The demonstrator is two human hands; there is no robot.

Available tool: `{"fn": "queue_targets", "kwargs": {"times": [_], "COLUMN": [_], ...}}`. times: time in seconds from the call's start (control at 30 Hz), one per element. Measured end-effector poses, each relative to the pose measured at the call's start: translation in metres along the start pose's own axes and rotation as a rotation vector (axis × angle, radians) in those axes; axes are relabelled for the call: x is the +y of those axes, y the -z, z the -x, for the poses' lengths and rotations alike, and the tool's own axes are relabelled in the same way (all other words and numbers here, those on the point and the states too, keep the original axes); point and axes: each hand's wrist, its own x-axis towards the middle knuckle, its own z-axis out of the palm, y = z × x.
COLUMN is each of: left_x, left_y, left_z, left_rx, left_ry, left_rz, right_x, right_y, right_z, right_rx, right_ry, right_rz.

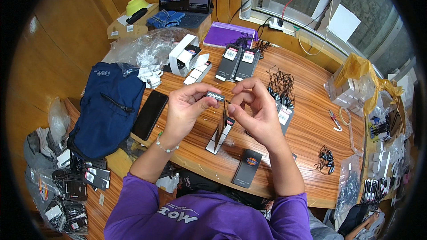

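Note:
Above the middle of the table, my left hand [190, 106] pinches a small dark label [215, 96] with white lettering between thumb and fingers. My right hand [255, 112] is closed beside it, thumb and forefinger pinching a thin black cord [228, 102] close to the label. From there a dark card tag [220, 130] hangs edge-on; how it joins the cord is hard to see. Under it lies a strip of white stickers [214, 144]. A dark hang tag [247, 168] with a round emblem rests flat near the table's front edge.
Stacks of dark tags [229, 66] and a bundle of black cords [281, 86] lie farther back. A phone [150, 114] and blue bag [109, 111] are left. An open white box [183, 58] stands behind. More cords [326, 160] and small white boxes [351, 95] are right.

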Motion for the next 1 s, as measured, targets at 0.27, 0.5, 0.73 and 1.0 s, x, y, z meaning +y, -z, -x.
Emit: {"fn": "queue_targets", "kwargs": {"times": [0.27, 0.5, 0.73, 1.0], "left_x": [0.0021, 0.0021, 0.0075, 0.0076], "left_y": [-0.0020, -0.0036, -0.0020, 0.0032], "left_z": [0.0015, 0.0009, -0.0009, -0.0007], "left_rx": [-0.049, -0.004, -0.056, -0.137], "left_ry": [0.021, 0.011, 0.066, 0.160], "left_rz": [-0.036, -0.048, -0.118, -0.154], "right_x": [-0.0017, -0.0044, -0.0027, -0.0026], "right_y": [0.0005, 0.0008, 0.0057, 0.0057], "right_z": [-0.0006, -0.0009, -0.0012, -0.0028], "right_rx": [-0.043, -0.041, -0.133, -0.185], "right_ry": [-0.093, -0.102, -0.146, -0.219], "right_rz": [-0.124, -0.154, -0.199, -0.364]}}
